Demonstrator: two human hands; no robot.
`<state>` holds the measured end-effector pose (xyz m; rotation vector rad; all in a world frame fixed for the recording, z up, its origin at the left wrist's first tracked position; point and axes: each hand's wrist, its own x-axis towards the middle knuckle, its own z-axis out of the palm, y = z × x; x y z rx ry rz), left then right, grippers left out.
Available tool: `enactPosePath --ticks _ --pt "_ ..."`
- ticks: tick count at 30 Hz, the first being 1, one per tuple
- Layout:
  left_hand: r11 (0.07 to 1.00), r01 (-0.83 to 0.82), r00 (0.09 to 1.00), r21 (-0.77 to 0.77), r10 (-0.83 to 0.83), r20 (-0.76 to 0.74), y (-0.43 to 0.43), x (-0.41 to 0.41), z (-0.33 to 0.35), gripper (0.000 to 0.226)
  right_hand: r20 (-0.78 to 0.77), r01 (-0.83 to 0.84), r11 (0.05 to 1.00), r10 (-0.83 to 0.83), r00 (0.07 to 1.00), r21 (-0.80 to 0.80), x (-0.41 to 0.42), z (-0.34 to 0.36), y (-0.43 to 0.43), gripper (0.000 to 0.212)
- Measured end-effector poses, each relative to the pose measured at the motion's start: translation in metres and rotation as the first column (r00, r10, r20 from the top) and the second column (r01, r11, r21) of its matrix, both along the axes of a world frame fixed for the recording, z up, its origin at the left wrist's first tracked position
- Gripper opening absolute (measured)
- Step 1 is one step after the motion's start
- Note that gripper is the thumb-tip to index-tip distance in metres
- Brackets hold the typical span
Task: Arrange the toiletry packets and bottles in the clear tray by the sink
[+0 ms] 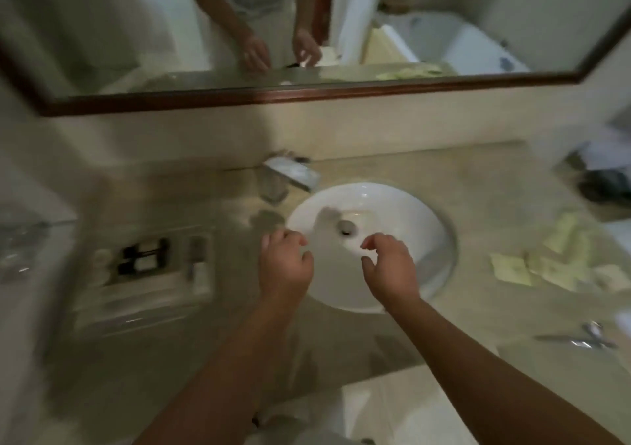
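Note:
The view is blurred by motion. A clear tray [143,302] lies on the counter left of the sink, with dark-capped small bottles [141,256] and a few pale items in its compartments. Several pale yellow-green packets [512,268] lie scattered on the counter right of the sink. My left hand [285,267] hovers over the sink's left rim, fingers curled and apart, holding nothing. Over the bowl, my right hand [389,270] is likewise empty with loosely bent fingers.
The round white sink [420,226] sits in a beige stone counter with a chrome tap [293,171] behind it. Metal scissors [587,338] lie at the right near the counter's front edge. A wood-framed mirror [307,94] hangs above. Dark objects sit at far right.

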<state>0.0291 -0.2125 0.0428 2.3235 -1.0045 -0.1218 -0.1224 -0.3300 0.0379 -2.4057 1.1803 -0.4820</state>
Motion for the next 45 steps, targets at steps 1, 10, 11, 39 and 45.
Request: enactPosePath --ticks 1,10,11,39,45 --pt "0.998 0.053 0.998 -0.017 -0.054 -0.025 -0.022 -0.031 0.002 0.018 -0.014 0.057 0.998 -0.057 0.998 0.005 -0.034 0.001 -0.015 0.021" --pt "0.863 0.503 0.855 0.045 -0.489 -0.174 -0.171 -0.231 0.005 0.029 -0.047 0.450 0.890 -0.448 0.893 0.071 -0.261 0.010 -0.114 0.027" --pt "0.846 0.530 0.838 0.055 -0.514 -0.181 -0.185 -0.243 0.003 0.029 -0.053 0.473 0.877 -0.471 0.881 0.082 -0.274 0.007 -0.123 0.027" --pt "0.779 0.277 0.961 0.562 -0.233 -0.152 -0.349 -0.316 -0.056 0.043 -0.349 -0.097 0.987 0.138 0.927 0.132 -0.324 -0.066 -0.333 0.050" --pt "0.736 0.146 0.989 0.661 -0.089 -0.120 -0.332 -0.313 -0.048 0.031 -0.338 -0.229 0.945 0.299 0.892 0.232 -0.306 -0.055 -0.335 0.024"
